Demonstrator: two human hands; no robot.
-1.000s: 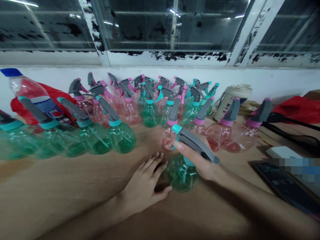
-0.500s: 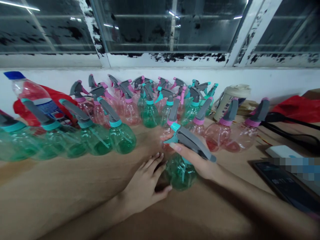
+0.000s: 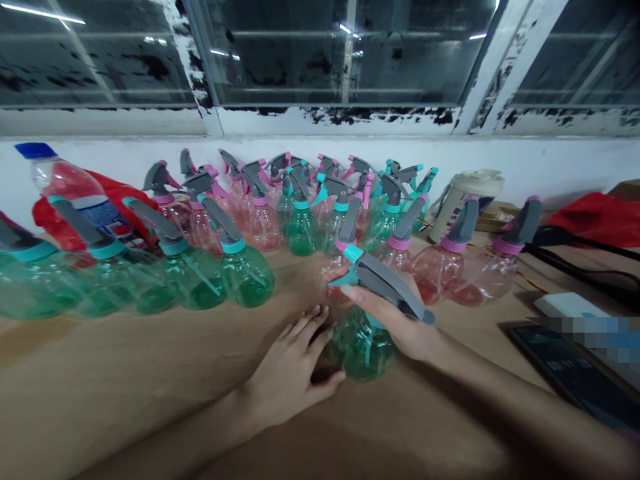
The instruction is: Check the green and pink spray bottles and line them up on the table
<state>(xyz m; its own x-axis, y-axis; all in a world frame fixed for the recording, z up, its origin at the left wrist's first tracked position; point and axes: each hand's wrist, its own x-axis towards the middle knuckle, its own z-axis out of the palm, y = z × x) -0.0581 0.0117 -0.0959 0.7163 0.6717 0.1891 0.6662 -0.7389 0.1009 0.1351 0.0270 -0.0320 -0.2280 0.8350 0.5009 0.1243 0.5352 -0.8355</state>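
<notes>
My right hand (image 3: 395,320) is wrapped round the neck of a green spray bottle (image 3: 364,350) with a grey and turquoise trigger head, its nozzle pointing away to the left. Beside the bottle's left side, my left hand (image 3: 295,373) lies flat on the wooden table (image 3: 150,393) with fingers spread; whether its fingertips touch the bottle I cannot tell. Just beyond the held bottle stands a pink spray bottle (image 3: 347,230), partly covered by my right hand. Further right, more pink spray bottles (image 3: 440,270) stand in a row.
Several green spray bottles (image 3: 247,277) line the left side. A mixed group of pink and green spray bottles (image 3: 265,223) fills the back. A drink bottle (image 3: 95,193) lies tilted on red plastic at left. A lidded cup (image 3: 463,203), cables (image 3: 590,260) and a phone (image 3: 560,367) are at right.
Both hands and the held spray bottle keep their places. The whole view has shifted very slightly.
</notes>
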